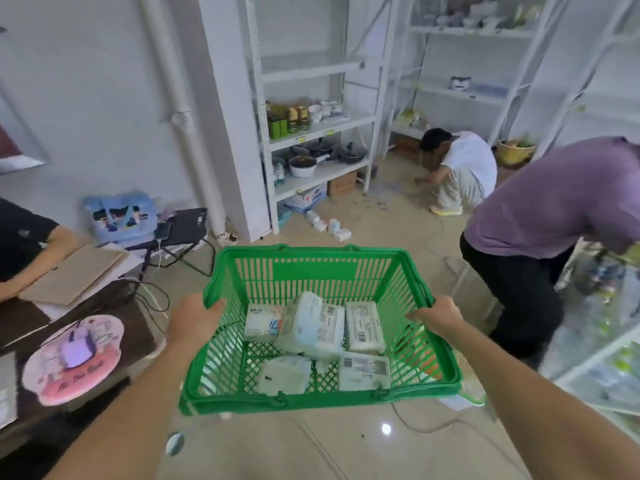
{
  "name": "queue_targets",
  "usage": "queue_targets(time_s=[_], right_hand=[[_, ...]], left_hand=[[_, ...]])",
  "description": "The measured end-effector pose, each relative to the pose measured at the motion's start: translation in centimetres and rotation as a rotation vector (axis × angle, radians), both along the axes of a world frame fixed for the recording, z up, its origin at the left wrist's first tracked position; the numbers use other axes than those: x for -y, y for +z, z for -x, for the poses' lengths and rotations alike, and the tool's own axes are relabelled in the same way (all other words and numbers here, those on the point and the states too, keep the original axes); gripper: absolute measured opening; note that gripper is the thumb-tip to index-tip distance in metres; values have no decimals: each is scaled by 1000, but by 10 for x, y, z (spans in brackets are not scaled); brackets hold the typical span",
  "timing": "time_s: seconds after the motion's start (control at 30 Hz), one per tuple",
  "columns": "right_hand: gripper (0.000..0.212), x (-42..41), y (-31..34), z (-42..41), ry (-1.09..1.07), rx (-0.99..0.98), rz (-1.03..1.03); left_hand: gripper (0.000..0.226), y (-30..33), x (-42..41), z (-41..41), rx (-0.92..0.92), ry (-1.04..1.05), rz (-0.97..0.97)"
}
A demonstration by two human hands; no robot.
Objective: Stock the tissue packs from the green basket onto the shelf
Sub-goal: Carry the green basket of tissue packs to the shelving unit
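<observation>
At the centre of the frame, the green basket (318,327) is held above the tiled floor (311,445), its long axis running away from the camera toward the top of the picture. The left hand (194,322) is closed on the left rim and the right hand (438,315) is closed on the right rim. Five tissue packs (313,329) lie on the basket's bottom: three across the far row, two in the near row. The far right pack (364,327) lies flat with its long axis pointing up the frame and shows barcode labels; the print is too small to read. Toward the upper centre stands a white shelf (311,129) carrying bottles and pots. At lower left, a pink mat (74,358) lies on a dark bench (20,327); its script is blurred.
</observation>
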State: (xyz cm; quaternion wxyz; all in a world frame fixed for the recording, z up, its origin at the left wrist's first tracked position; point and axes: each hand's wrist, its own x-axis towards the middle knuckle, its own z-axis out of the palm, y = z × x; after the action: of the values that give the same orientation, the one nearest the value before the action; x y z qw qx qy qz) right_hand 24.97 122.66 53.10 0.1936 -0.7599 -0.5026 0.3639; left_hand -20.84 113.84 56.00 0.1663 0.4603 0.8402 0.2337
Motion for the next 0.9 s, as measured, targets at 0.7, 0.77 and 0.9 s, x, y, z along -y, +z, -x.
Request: queue_targets(time_s=[0.7,0.77,0.9], right_hand=[[28,-191,-91,-73,-94,95,217],[30,-217,-97,-70,-111,105,232],[25,-264,-98,-63,-159,116,229]], left_hand=[[34,-95,-265,-66,61,-176,114],[35,-99,-298,-62,59,-194,114],[31,-102,-367,-56,29,-235,110]])
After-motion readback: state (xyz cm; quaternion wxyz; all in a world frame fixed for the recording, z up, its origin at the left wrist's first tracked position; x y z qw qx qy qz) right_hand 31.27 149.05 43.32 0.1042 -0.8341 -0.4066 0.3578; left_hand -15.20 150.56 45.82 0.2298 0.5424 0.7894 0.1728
